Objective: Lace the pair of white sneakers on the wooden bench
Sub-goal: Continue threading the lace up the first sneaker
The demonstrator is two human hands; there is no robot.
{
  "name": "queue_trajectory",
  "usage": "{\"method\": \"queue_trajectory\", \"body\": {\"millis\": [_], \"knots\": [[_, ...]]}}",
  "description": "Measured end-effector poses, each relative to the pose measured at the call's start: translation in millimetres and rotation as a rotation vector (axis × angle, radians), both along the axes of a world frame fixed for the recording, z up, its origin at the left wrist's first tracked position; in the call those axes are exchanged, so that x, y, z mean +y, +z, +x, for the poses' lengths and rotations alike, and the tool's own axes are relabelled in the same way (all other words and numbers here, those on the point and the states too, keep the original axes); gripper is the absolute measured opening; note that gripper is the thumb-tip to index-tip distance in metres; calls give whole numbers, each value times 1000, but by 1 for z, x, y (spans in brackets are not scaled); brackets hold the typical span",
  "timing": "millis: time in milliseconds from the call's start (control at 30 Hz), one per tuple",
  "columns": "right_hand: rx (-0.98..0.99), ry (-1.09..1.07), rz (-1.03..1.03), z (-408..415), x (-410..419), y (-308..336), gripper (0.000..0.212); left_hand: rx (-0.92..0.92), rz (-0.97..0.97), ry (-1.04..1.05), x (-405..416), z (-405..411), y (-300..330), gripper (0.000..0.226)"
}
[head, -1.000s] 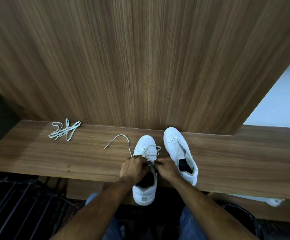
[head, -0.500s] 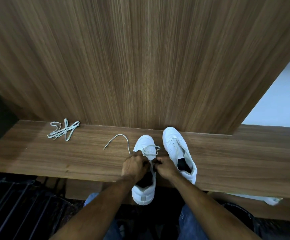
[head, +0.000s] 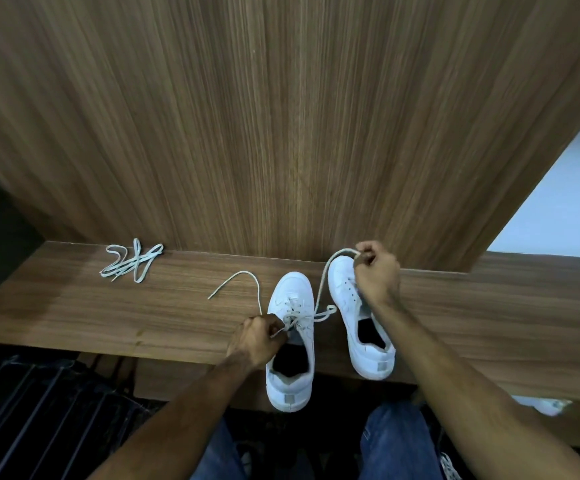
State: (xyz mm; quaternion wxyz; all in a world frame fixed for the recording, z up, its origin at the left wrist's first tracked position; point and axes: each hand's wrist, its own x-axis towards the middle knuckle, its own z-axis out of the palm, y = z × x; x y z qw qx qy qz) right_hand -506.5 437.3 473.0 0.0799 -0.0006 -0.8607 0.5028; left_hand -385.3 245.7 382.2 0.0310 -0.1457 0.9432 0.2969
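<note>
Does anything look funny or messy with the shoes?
A little. The left sneaker sticks out past the bench edge at its heel. The right sneaker has no lace yet; its spare lace lies tangled far off to the left.

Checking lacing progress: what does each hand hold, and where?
Right hand pinches the white shoelace near its free end, pulled up. Left hand pinches it at the left white sneaker's eyelets.

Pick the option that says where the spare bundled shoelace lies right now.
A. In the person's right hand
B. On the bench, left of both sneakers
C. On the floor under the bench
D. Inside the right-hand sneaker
B: the bundled shoelace lies loose on the wooden bench, well left of the sneakers and untouched by either hand.
</note>
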Motion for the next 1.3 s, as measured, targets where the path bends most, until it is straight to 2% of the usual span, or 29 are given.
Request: {"method": "queue_trajectory", "body": {"millis": [133,233,300,400,500,633,700,800,900,967,1033,1133,1200,1300], "knots": [[-24,337,441,34,-7,-43,27,-18,-36,24,2,-1,3,23],[-50,603,559,60,-16,-63,28,-34,-31,15,1,-2,3,24],[-53,642,633,67,-21,-70,28,-46,-24,6,1,-2,5,23],[-12,591,770,69,-23,-72,23,-37,-24,2,0,-3,6,24],[-10,550,651,58,-16,-69,18,-34,-16,6,0,-2,5,24],[30,171,113,25,-6,-31,20,-40,-14,3,0,-1,6,22],[85,46,18,11,4,-7,17,-51,-11,2,1,-1,6,20],[117,45,106,-2,15,4,17,-59,-6,-1,2,-2,7,20],[-56,208,487,4,15,-17,22,-65,-4,10,1,-3,9,21],[-18,325,685,19,12,-32,38,-68,-5,11,2,-3,10,21],[62,468,722,37,3,-44,46,-75,-9,8,2,-3,11,22],[-10,741,756,60,-13,-59,43,-80,-14,4,2,-2,13,23],[-29,753,782,67,-20,-65,33,-87,-12,8,3,-2,13,21],[-43,624,720,68,-24,-67,20,-91,-4,25,3,-1,14,23]]}}
